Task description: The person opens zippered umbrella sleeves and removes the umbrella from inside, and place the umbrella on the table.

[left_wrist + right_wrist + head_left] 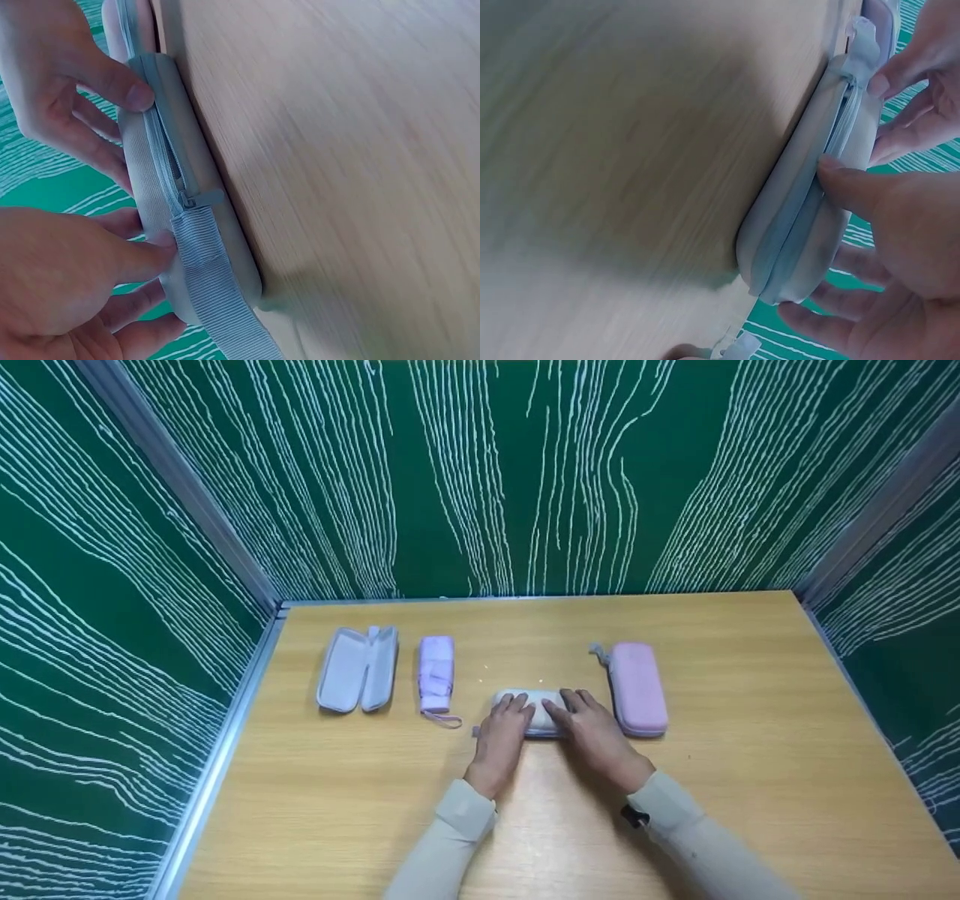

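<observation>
A pale grey zip case (pixel 541 721) lies lengthwise before me at the middle of the table. My left hand (pixel 501 739) holds its left end, thumb (pixel 154 255) on the front side and fingers over the top. My right hand (pixel 600 735) grips the right part, its thumb (pixel 847 180) pressing beside the zip. Near the left end, the zip pull (pixel 199 199) sits by a ribbed grey strap (pixel 225 292), and a narrow dark gap runs between the zip's rows. To the right stands a closed pink case (pixel 639 690) with a grey strap.
An open grey case (pixel 347 669) lies at the far left, its two halves spread. Beside it is a folded lavender umbrella (pixel 436 671) with a wrist loop (pixel 444 721). Green walls with white lines (pixel 457 472) bound the wooden table (pixel 360 787) at the back and sides.
</observation>
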Motion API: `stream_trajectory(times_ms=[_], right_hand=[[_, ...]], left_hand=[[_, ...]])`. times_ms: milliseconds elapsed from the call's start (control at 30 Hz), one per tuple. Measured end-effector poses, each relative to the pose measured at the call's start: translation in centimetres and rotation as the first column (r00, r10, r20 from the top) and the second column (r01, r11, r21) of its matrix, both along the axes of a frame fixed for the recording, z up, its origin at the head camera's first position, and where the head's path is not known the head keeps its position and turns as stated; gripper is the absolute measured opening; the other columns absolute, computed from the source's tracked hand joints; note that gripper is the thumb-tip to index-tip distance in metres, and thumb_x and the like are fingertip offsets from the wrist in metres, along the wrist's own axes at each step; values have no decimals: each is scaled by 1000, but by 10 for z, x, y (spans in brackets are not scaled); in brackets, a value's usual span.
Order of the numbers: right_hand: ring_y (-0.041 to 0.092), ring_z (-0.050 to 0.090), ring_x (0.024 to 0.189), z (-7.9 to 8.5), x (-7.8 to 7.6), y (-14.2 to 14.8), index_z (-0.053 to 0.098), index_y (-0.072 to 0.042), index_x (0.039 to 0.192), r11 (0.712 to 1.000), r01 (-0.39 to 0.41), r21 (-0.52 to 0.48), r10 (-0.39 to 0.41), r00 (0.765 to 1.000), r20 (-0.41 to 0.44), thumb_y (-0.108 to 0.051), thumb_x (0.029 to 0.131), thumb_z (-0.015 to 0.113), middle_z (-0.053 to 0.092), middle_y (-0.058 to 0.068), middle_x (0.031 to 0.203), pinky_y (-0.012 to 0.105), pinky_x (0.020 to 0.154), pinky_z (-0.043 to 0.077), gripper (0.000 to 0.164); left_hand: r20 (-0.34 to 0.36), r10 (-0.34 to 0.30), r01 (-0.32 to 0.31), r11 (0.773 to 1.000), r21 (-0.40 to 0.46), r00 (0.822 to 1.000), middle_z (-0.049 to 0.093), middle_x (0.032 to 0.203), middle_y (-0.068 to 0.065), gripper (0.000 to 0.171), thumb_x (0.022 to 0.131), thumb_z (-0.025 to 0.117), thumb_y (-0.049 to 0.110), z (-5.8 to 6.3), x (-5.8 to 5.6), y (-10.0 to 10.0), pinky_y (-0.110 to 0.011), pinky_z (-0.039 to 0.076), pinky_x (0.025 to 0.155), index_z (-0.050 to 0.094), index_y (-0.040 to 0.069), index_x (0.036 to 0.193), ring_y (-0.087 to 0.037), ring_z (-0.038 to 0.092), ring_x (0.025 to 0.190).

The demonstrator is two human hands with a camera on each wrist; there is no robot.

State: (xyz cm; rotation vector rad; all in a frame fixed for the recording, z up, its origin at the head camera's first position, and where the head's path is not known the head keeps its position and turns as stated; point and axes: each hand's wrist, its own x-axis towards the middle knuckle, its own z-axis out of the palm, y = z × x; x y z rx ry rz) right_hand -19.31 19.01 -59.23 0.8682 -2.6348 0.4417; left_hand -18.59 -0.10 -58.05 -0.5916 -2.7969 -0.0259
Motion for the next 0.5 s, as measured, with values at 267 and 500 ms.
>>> stream_trajectory(times_ms=[267, 500], right_hand=[[50, 64, 102, 1, 6, -7, 74, -5, 130, 998, 62, 1, -62, 998, -6, -3, 92, 75, 65, 31, 122, 59, 74, 61, 39], [52, 63, 103, 8, 12, -7, 72, -2, 133, 998, 63, 31, -65, 997, 44, -8, 89, 77, 63, 34, 122, 61, 73, 60, 45]], left_hand=[[17, -11, 11, 1000, 22, 1000, 70, 137, 6, 36, 96, 63, 10, -2, -6, -3, -32, 62, 89, 79, 25, 123, -18, 65, 128], [59, -36, 32, 997, 65, 998, 71, 138, 7, 35, 96, 60, 10, 0, -10, -5, -29, 55, 104, 80, 24, 121, -17, 64, 131]])
